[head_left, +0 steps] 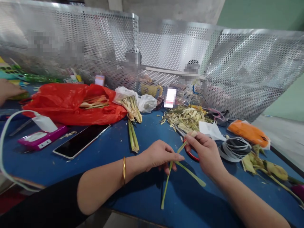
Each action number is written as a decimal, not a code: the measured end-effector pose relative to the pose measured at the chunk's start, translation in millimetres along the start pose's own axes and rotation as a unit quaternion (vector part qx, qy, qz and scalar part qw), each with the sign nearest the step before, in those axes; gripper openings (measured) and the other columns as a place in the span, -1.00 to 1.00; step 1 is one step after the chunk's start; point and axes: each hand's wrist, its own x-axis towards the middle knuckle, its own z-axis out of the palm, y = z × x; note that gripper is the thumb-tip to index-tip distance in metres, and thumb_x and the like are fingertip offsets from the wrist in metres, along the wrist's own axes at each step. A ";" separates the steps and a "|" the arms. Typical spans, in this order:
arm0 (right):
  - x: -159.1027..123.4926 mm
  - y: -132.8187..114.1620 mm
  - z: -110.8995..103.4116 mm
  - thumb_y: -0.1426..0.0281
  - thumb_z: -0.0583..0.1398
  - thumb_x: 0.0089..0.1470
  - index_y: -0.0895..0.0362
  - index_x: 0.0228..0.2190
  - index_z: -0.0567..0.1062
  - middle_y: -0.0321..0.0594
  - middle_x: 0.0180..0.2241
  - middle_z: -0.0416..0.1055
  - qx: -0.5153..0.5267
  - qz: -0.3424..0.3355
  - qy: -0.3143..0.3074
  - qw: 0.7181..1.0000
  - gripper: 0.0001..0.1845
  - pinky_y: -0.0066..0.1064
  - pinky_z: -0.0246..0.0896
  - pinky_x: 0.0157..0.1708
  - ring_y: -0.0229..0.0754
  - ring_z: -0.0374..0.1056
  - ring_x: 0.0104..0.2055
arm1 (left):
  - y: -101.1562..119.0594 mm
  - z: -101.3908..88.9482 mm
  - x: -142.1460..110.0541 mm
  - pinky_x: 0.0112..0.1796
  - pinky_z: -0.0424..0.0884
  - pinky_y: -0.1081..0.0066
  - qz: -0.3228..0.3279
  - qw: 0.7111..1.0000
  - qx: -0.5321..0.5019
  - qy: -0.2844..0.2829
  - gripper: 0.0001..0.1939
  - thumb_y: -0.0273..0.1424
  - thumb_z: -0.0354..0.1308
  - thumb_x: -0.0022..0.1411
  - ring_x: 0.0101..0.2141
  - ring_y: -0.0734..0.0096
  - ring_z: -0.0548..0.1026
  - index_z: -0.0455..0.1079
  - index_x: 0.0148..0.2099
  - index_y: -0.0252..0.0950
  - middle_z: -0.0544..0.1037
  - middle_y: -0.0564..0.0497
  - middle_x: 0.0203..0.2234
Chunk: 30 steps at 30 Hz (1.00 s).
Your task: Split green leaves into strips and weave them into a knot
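Flat green plant-leaf strips [165, 188] cross between my two hands above the blue table [114, 171]. My left hand [158, 154], with a gold bangle at the wrist, pinches them near the crossing. One tail hangs toward me and another points right. The upper end of a strip is pinched in the fingertips of my right hand [206, 151]. Partly hidden behind that hand lie red-handled scissors [193, 155]. A pile of dry leaf scraps [187, 115] sits beyond it. Farther left lies a bundle of pale green stalks [133, 136].
A black phone [80, 141], purple power strip [44, 138] and red plastic bag [61, 99] occupy the left. White cord [235, 148], an orange packet [249, 133] and wilted leaves [268, 167] lie right. A perforated metal screen [166, 47] borders the back. Another person's hand [9, 90] shows far left.
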 end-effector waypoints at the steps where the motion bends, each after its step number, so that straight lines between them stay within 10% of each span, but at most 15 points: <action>1: -1.3 -1.1 0.1 0.25 0.18 0.08 0.15 -0.48 0.40 -0.33 -0.63 0.32 -0.018 -0.023 0.000 1.000 -0.77 -0.44 0.15 -0.51 -0.28 0.25 -0.55 | 0.9 0.5 -0.6 -0.73 0.05 0.57 -0.003 1.000 0.012 0.015 -0.64 -0.13 0.21 0.02 -0.74 0.56 0.37 0.40 -0.52 -0.36 0.54 -0.04 -0.58; 5: -13.3 -4.5 3.6 0.38 0.13 0.14 0.13 -0.42 0.41 -0.26 -0.48 0.42 -0.195 -0.198 0.010 0.961 -0.87 -0.42 0.22 -0.44 -0.26 0.34 -0.48 | 3.2 2.6 -0.4 -0.76 0.01 0.55 -0.012 0.998 -0.009 0.053 -0.66 -0.16 0.12 0.10 -0.78 0.57 0.34 0.41 -0.48 -0.36 0.54 -0.02 -0.58; 11: -29.1 -4.8 13.3 0.54 0.05 0.17 0.20 -0.32 0.49 -0.12 -0.40 0.47 -0.517 -0.479 -0.066 0.706 -0.80 -0.29 0.14 -0.34 -0.16 0.35 -0.38 | -2.0 2.3 11.6 -0.74 -0.04 0.58 -0.038 0.969 -0.230 0.083 -0.72 -0.23 0.20 0.08 -0.72 0.63 0.29 0.37 -0.47 -0.37 0.38 0.10 -0.68; 16: -29.2 0.9 18.1 0.57 -0.01 0.16 0.31 -0.27 0.48 -0.02 -0.41 0.43 -0.592 -0.516 -0.096 0.612 -0.73 -0.24 0.12 -0.39 -0.10 0.31 -0.39 | -6.4 0.5 18.7 -0.56 0.27 0.56 -0.073 0.913 -0.397 0.063 -0.77 -0.34 0.11 0.21 -0.64 0.60 0.31 0.37 -0.42 -0.40 0.39 0.07 -0.64; 30: -21.6 6.4 13.1 0.51 0.01 0.18 0.18 -0.42 0.44 -0.19 -0.48 0.34 -0.528 -0.461 -0.158 0.696 -0.77 -0.29 0.11 -0.36 -0.18 0.22 -0.43 | 0.0 -11.8 18.5 -0.48 0.35 0.61 -0.092 0.875 -0.471 0.070 -0.79 -0.39 0.04 0.28 -0.57 0.63 0.40 0.40 -0.34 -0.41 0.50 0.03 -0.50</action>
